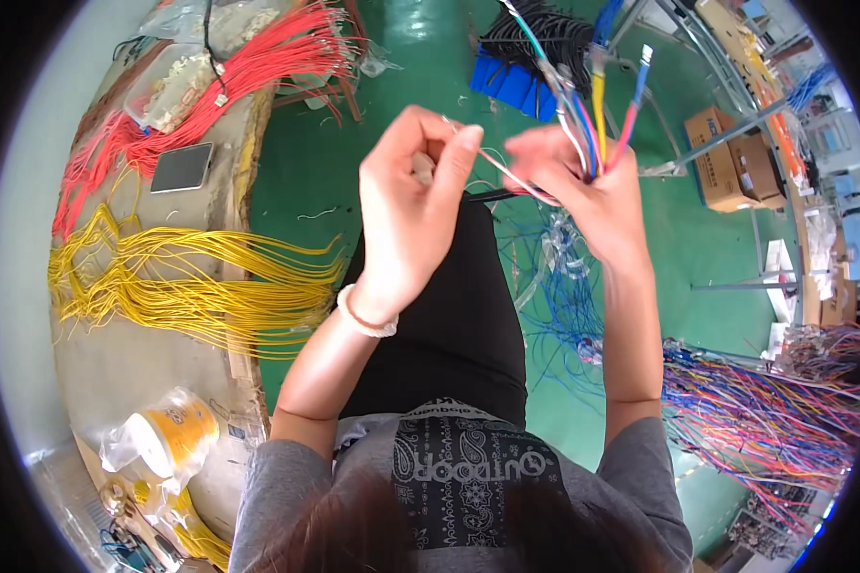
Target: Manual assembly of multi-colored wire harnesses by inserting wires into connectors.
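Observation:
My left hand [411, 186] is raised in front of me, thumb and forefinger pinched on the end of a thin wire. A small whitish thing [422, 169] shows inside its curled fingers; its kind is unclear. Opposite, my right hand [592, 191] is closed round a bundle of coloured wires [596, 124], with blue, yellow, red, white and green ones fanning upward. Between the two hands stretches a pale pinkish wire [511, 177]. My right fingertips are partly blurred.
On the left bench [105, 363] lie yellow wires [210, 282], red wires [248, 72], a phone [182, 168], a plastic tub [167, 91] of white connectors and a bagged cup [177, 435]. Mixed wires [764, 411] pile at right. Cardboard boxes [726, 158] and a blue bin [514, 86] stand beyond.

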Action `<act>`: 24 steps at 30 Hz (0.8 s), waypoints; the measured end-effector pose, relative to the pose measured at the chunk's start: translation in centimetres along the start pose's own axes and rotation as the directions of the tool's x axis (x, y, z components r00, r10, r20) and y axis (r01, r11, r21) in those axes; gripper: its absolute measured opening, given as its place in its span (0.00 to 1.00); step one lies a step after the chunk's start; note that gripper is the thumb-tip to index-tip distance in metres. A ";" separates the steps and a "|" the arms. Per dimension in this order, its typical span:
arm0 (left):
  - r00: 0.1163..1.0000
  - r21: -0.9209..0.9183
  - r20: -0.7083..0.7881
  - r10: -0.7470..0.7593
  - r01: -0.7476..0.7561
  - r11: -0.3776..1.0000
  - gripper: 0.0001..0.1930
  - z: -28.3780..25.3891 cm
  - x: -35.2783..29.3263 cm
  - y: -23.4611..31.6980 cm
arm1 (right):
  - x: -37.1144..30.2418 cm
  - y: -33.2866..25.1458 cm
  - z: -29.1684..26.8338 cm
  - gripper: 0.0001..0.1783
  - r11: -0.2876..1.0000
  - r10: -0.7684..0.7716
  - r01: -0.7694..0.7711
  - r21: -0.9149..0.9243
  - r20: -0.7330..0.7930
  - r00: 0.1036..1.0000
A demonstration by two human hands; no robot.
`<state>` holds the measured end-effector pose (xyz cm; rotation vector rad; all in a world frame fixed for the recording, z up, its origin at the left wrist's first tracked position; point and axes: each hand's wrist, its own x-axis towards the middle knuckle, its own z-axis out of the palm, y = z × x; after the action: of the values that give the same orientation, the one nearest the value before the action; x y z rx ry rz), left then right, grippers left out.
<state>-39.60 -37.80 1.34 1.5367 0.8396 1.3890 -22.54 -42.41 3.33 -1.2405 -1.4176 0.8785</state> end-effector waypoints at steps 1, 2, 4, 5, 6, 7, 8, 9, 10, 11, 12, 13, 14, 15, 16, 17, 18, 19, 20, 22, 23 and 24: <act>0.998 0.030 -0.017 0.060 -0.059 0.998 0.07 0.0 -0.2 -0.1 | 0.1 -0.2 -0.1 0.17 0.998 -0.042 0.039 0.049 0.046 0.998; 0.995 0.068 -0.008 0.094 -0.094 0.993 0.07 -0.1 -0.4 -0.3 | 0.3 -0.4 -0.2 0.15 0.992 -0.093 0.085 0.098 0.080 0.992; 0.999 0.038 0.026 0.034 -0.035 0.999 0.07 -0.2 -0.8 -0.9 | 0.6 -0.6 -0.1 0.14 0.991 -0.082 0.076 0.114 0.044 0.996; 0.999 0.028 0.015 0.049 -0.049 0.998 0.07 -0.3 -1.0 -1.1 | 0.8 -0.8 -0.4 0.14 0.999 -0.019 0.017 0.045 0.059 0.998; 0.997 0.016 0.057 0.050 -0.051 0.999 0.06 -0.3 -1.0 -1.4 | 0.9 -0.9 -0.5 0.14 0.997 0.057 -0.056 -0.045 0.035 0.998; 0.994 -0.009 0.086 0.071 -0.071 0.997 0.06 -0.1 -1.0 -1.8 | 0.9 -0.9 -0.5 0.14 0.999 0.045 -0.043 -0.031 0.065 0.997; 0.994 -0.004 0.102 0.050 -0.050 0.999 0.06 0.0 -1.0 -2.1 | 0.8 -0.8 -0.4 0.14 0.993 0.119 -0.119 0.000 0.121 0.986; 0.991 -0.093 0.130 -0.008 0.020 0.995 0.06 0.3 -1.0 -2.4 | 0.5 -0.6 0.1 0.15 0.978 0.209 -0.210 -0.013 0.164 0.964; 0.982 -0.170 0.175 -0.077 0.107 0.980 0.06 0.5 -0.9 -2.6 | 0.3 -0.3 0.5 0.17 0.978 0.199 -0.205 0.038 0.120 0.973; 0.981 -0.182 0.179 -0.069 0.102 0.978 0.06 0.6 -1.0 -2.9 | 0.1 0.1 0.8 0.17 0.981 0.191 -0.193 0.023 0.074 0.979; 0.957 -0.309 0.236 -0.169 0.238 0.921 0.06 0.6 -1.0 -3.1 | 0.0 0.5 1.1 0.16 0.984 0.175 -0.176 0.020 0.051 0.983; 0.917 -0.412 0.307 -0.254 0.369 0.833 0.07 0.5 -1.1 -3.4 | -0.1 1.0 1.3 0.16 0.983 0.182 -0.183 0.020 0.046 0.982; 0.915 -0.416 0.307 -0.263 0.377 0.827 0.07 0.3 -1.1 -3.7 | -0.1 1.4 1.5 0.15 0.979 0.198 -0.199 0.054 0.023 0.980; 0.847 -0.477 0.384 -0.369 0.524 0.706 0.09 0.1 -1.2 -4.1 | -0.2 1.8 1.7 0.13 0.966 0.245 -0.243 0.087 -0.013 0.970; 0.759 -0.509 0.455 -0.466 0.651 0.563 0.11 -0.1 -1.3 -4.4 | -0.3 2.1 1.6 0.13 0.972 0.221 -0.220 0.088 -0.005 0.975; 0.739 -0.523 0.461 -0.491 0.673 0.523 0.11 -0.2 -1.3 -4.9 | -0.5 2.2 1.6 0.12 0.955 0.264 -0.253 0.157 -0.054 0.963; 0.725 -0.526 0.474 -0.500 0.689 0.499 0.11 -0.4 -1.5 -5.3 | -0.8 2.4 1.5 0.11 0.928 0.331 -0.303 0.217 -0.106 0.938; 0.681 -0.610 0.474 -0.558 0.711 0.351 0.09 -0.4 -1.6 -5.6 | -1.0 2.5 1.5 0.12 0.929 0.339 -0.319 0.186 -0.088 0.937; 0.630 -0.674 0.489 -0.604 0.712 0.197 0.07 -0.5 -1.7 -5.9 | -1.3 2.5 1.3 0.12 0.936 0.309 -0.286 0.203 -0.088 0.947; 0.628 -0.660 0.502 -0.594 0.722 0.206 0.08 -0.6 -1.9 -6.1 | -1.6 2.5 0.9 0.12 0.889 0.449 -0.438 0.136 -0.069 0.891; 0.647 -0.640 0.499 -0.576 0.724 0.259 0.09 -0.8 -2.1 -6.0 | -1.7 2.6 1.0 0.12 0.874 0.480 -0.469 0.128 -0.068 0.875; 0.661 -0.613 0.494 -0.565 0.726 0.313 0.10 -1.1 -2.2 -5.9 | -1.8 2.7 1.2 0.12 0.885 0.465 -0.459 0.080 -0.079 0.882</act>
<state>-40.54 -37.34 -4.93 0.4749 0.5003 0.7532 -23.16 -43.49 0.11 -1.5879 -1.0206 1.1548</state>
